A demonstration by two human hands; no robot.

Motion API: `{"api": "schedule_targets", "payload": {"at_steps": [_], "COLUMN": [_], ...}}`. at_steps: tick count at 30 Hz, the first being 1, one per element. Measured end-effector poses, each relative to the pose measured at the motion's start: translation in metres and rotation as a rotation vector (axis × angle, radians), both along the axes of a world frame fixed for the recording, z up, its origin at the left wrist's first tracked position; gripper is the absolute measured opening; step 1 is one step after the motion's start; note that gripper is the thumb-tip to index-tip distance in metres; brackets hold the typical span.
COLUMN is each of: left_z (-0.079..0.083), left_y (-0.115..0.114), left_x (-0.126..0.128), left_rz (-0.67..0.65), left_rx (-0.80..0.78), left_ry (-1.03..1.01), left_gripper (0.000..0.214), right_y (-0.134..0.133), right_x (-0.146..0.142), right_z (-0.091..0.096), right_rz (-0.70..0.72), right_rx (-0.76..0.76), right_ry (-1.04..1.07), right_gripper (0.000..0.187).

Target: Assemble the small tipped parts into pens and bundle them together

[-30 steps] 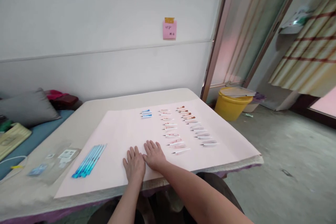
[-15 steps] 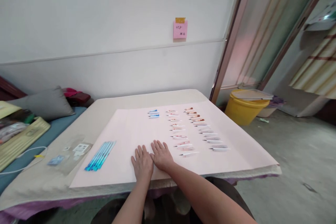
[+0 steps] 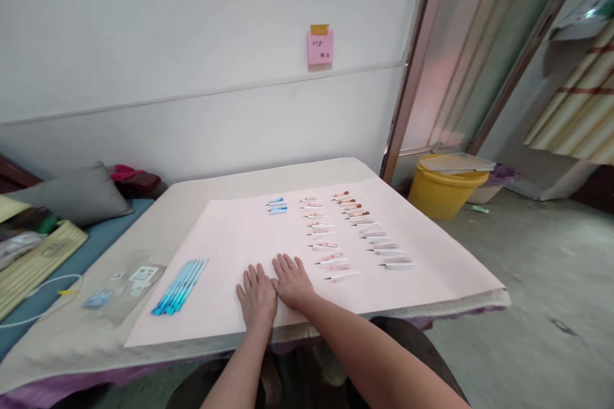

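Note:
My left hand (image 3: 257, 297) and my right hand (image 3: 291, 280) lie flat, side by side, on a pale pink sheet (image 3: 230, 236). Their fingers are stretched out and nothing is in them; the thumbs meet or nearly meet. Left of my hands is a bundle of blue pens (image 3: 181, 287), laid close together at a slant. Two blue-capped pens (image 3: 277, 206) sit further back. To the right runs a column of pens with pinkish patterned caps (image 3: 321, 225). Beyond it are several brown-capped pens (image 3: 352, 206) and several pens with greyish caps (image 3: 386, 247).
A clear plastic bag (image 3: 137, 281) rests on the cream table cover (image 3: 192, 192) at left. Past it are a grey pillow (image 3: 81, 195) and a white cable (image 3: 62, 281). A pink note (image 3: 320, 48) is taped to the wall. A yellow bucket (image 3: 444, 192) stands at right on the floor.
The whole view has shifted slightly with my head. My hands keep their place on the sheet, and the pens lie as before.

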State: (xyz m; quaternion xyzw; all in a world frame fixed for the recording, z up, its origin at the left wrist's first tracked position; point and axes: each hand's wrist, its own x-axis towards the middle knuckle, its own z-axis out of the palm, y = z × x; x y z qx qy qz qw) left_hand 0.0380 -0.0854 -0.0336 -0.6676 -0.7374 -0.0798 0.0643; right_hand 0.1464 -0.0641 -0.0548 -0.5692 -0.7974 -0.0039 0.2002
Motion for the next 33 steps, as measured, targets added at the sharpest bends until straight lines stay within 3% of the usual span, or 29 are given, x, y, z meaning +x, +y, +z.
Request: {"api": "schedule_targets", "payload": {"at_steps": [9, 19, 26, 33], "left_z": [-0.001, 0.017, 0.043, 0.058], "left_y": [0.001, -0.002, 0.033, 0.058], "left_x": [0.000, 0.004, -0.009, -0.009], "left_rz": [0.012, -0.011, -0.141, -0.257], "left_rx": [-0.002, -0.054, -0.283, -0.313], "left_ry": [0.001, 0.038, 0.069, 0.002], "left_gripper": [0.050, 0.049, 0.029, 0.031], "right_y": [-0.001, -0.003, -0.002, -0.003], "right_x": [0.001, 0.002, 0.004, 0.005], "right_z": [0.000, 0.005, 0.000, -0.004], "right_rz": [0.005, 0.018, 0.029, 0.033], "right_rx": [0.007, -0.002, 0.027, 0.053], "right_ry": [0.024, 0.009, 0.010, -0.005], "right_gripper": [0.052, 0.052, 0.052, 0.051]}}
